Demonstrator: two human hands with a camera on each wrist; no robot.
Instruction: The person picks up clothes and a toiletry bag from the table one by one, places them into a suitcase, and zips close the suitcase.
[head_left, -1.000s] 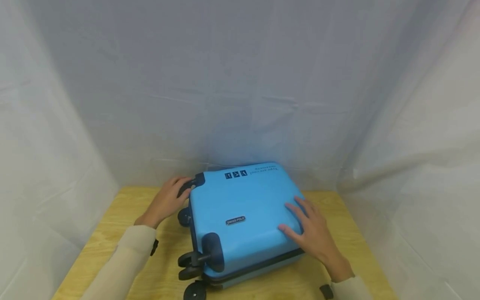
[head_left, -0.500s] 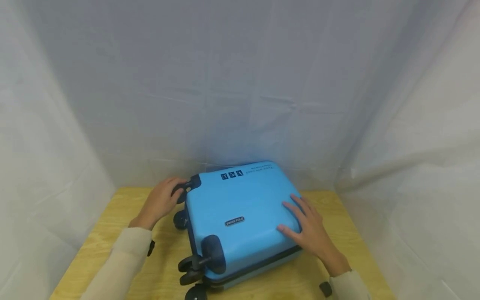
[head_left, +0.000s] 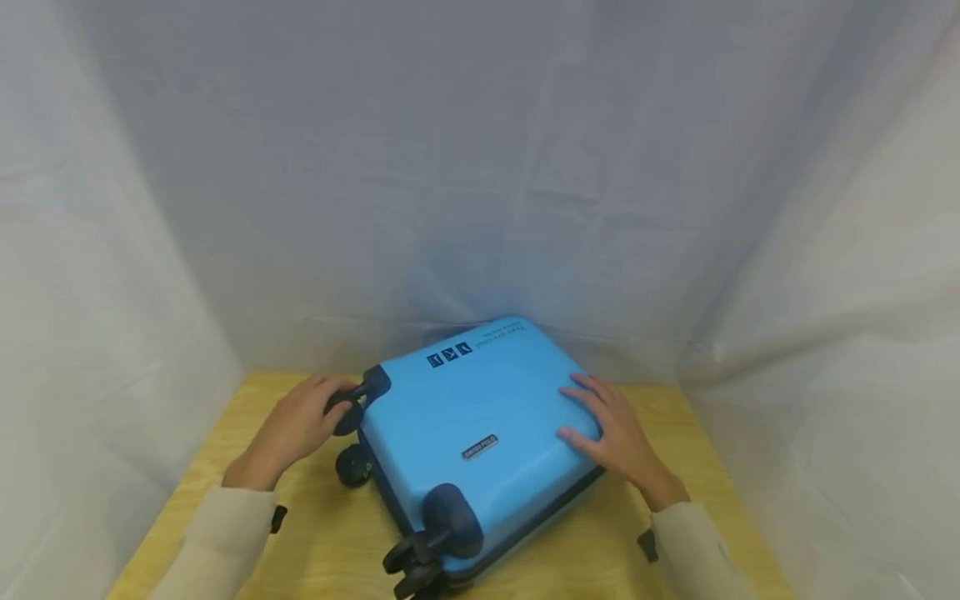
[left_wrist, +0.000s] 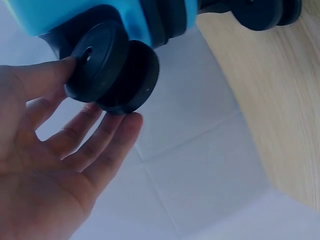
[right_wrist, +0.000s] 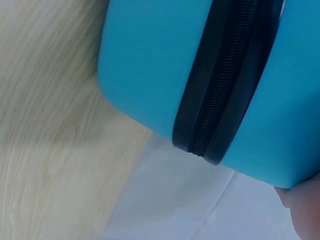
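Blue hard-shell wheeled suitcase (head_left: 480, 425) lies flat at the middle of the pale wooden table (head_left: 225, 467). At its ten o'clock corner, the left hand (head_left: 296, 421) cups a black caster wheel (left_wrist: 112, 67) with relaxed fingers. The right hand (head_left: 618, 433) rests flat, fingers straight, at three o'clock.

1 blue suitcase (head_left: 480, 417), 3 black wheels in view, 2 hands, 1 wooden table (head_left: 330, 533), 1 white backdrop sheet (head_left: 480, 167)
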